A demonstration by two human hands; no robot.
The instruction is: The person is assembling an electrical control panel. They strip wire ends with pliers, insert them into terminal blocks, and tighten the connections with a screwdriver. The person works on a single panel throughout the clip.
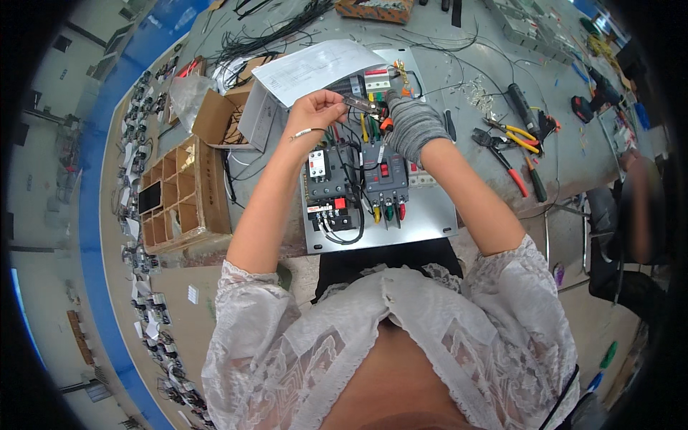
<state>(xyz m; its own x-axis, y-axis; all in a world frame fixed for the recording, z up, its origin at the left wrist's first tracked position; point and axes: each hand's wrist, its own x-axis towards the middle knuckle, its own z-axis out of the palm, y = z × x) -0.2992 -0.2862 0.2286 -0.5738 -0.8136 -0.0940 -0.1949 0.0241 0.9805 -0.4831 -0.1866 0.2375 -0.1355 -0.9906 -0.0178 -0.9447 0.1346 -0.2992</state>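
My bare left hand is closed in a pinch on a thin black wire; a white marker sleeve on it lies across my wrist. In a grey knitted glove, my right hand grips an orange-handled plier-like tool. Its metal jaws reach toward my left fingertips, and the glove hides part of its handles. Beneath both hands lies a metal mounting plate. It carries a dark circuit breaker with a red switch, a contactor with a white front, and black wiring.
A paper sheet overlaps the plate's far left. Further left stand an open carton and a divided cardboard box. To the right lie yellow-handled pliers, red-handled cutters and a cordless drill. Another person's arm shows at far right.
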